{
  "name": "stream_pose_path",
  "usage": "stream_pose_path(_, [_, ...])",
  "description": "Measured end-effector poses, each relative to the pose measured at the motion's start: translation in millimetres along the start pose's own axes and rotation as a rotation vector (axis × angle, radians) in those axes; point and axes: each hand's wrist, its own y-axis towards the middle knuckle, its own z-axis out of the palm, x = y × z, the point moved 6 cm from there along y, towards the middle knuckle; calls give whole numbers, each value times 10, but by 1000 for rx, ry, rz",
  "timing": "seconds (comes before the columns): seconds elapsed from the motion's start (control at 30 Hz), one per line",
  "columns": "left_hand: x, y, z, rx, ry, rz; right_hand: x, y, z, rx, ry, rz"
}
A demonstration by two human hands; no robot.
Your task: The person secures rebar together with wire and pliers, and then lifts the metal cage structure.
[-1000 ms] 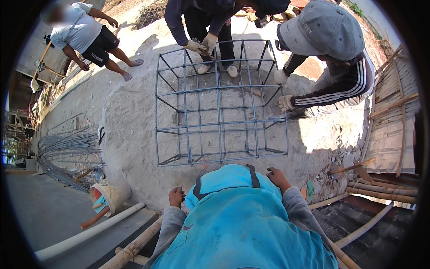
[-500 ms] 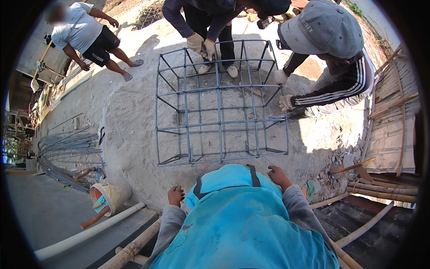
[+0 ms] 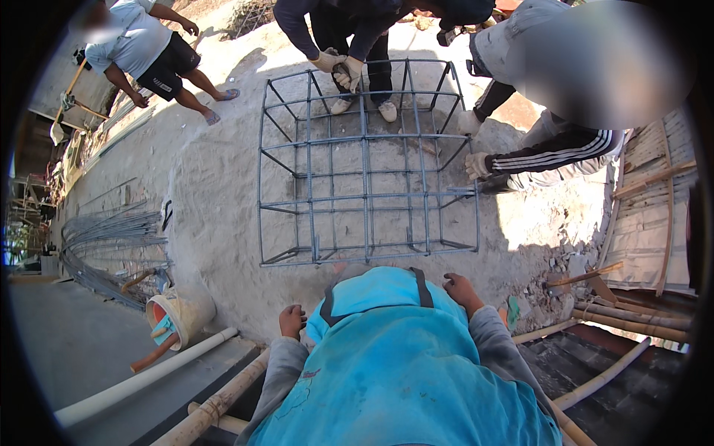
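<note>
My left hand point(image 3: 292, 322) hangs at my left side, fingers loosely bent and nothing visible in it. On the other side my right hand point(image 3: 462, 292) hangs low with its fingers partly extended, also without anything visible in it. Both are apart from the rebar cage point(image 3: 365, 198), an open box of tied steel bars on the ground in front of me. At its far side a co-worker's gloved hands point(image 3: 346, 74) are together at the top bars. Another co-worker's gloved hand point(image 3: 477, 166) is at its right side.
A bucket point(image 3: 197, 311) holding a wooden-handled tool lies tilted at left, near a white pipe point(image 3: 141, 380). Bent steel rods point(image 3: 104, 249) lie beyond it. Bamboo poles point(image 3: 223, 401) border my position. A person in shorts point(image 3: 134, 44) stands at far left.
The view has shifted slightly, and the cage sits a little higher in it. The right co-worker's head has moved right. My hands hang much as before.
</note>
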Motion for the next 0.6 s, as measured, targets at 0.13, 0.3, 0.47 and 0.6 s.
stream_pose_path(0.13, [29, -34, -3, 5, -7, -4, -9, -16, 12, -10, 10, -14])
stream_pose_path(0.3, [113, -65, -55, -8, 9, -22, 18, -22, 46, 12, -10, -7])
stream_pose_path(0.47, [173, -93, -120, -7, 0, -43, -40, 9, 131, 38, -8, 32])
stream_pose_path(0.6, [291, -102, -286, -25, 2, -54, 3, 19, 244, 74, 14, 23])
